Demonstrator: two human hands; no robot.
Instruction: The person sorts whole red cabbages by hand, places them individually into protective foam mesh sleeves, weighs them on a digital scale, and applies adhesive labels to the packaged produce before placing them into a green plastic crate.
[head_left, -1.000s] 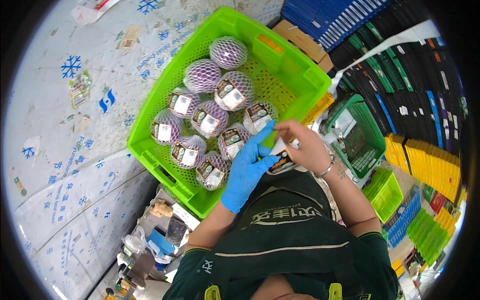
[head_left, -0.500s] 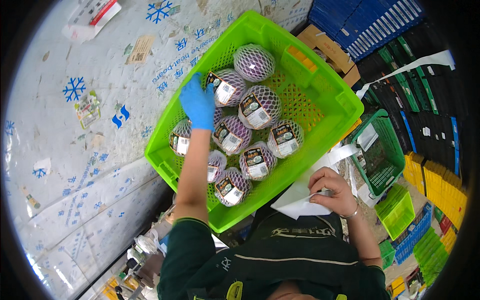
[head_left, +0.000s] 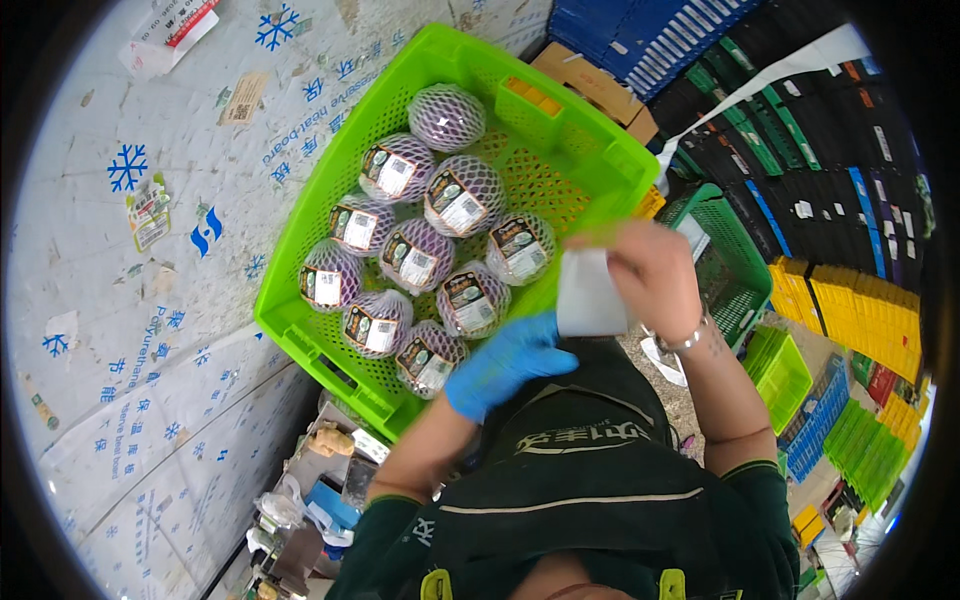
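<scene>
In a bright green crate [head_left: 590, 165] sit several round purple heads, perhaps red cabbages [head_left: 465, 196], each in a white foam net, most with a black-and-white label. My right hand [head_left: 655, 275], bare and blurred, pinches a white paper strip [head_left: 590, 295] over the crate's near right side. My left hand [head_left: 505, 368], in a blue glove, is at the crate's near edge, fingers stretched toward the paper and holding nothing I can see. I cannot tell whether its fingertips touch the paper. The nearest wrapped head [head_left: 430, 358] lies just beyond the glove.
A silvery printed wall panel [head_left: 150, 330] stands along the left. Beyond the crate are a cardboard box [head_left: 590, 85] and a blue crate [head_left: 660, 45]. To the right are a dark green basket [head_left: 745, 260] and stacked yellow crates [head_left: 860, 315]. Clutter [head_left: 310, 510] lies at lower left.
My left hand has drawn back from the heads at the crate's left side to its near edge. My right hand has raised the white paper toward the crate. The view has shifted.
</scene>
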